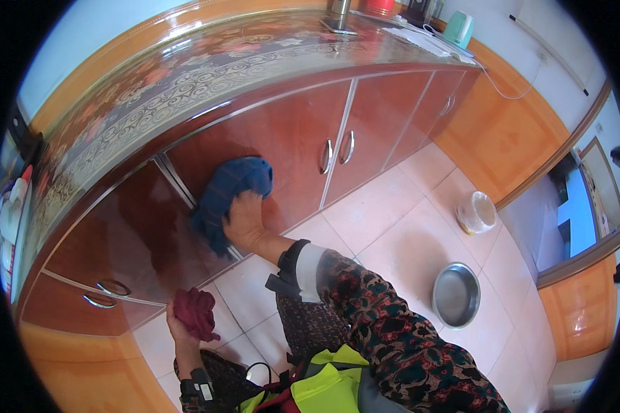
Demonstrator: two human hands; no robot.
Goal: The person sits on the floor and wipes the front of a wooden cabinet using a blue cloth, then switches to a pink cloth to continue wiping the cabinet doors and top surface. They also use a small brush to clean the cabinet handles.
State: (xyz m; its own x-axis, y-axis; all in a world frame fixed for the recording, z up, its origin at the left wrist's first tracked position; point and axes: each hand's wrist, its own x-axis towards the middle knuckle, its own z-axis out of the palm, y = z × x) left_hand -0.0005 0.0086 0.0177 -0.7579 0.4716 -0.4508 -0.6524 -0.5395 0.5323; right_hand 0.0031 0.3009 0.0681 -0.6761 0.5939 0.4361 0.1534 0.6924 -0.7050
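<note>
My right hand (246, 221) presses a dark blue cloth (233, 187) with thin stripes against a reddish-brown cabinet door (293, 131). The cloth spreads over the door's left part, and one end hangs down toward its lower edge. Some of my right fingers are hidden by the cloth. Lower left, my left hand (179, 329) is closed around a bunched dark red cloth (195, 313), held in front of the lower cabinets.
A patterned cover lies along the countertop (186, 82). Metal handles (347, 147) stick out from the doors. On the tiled floor to the right stand a metal basin (456, 296) and a whitish round container (476, 212). A pale green kettle (459, 29) sits at the counter's far end.
</note>
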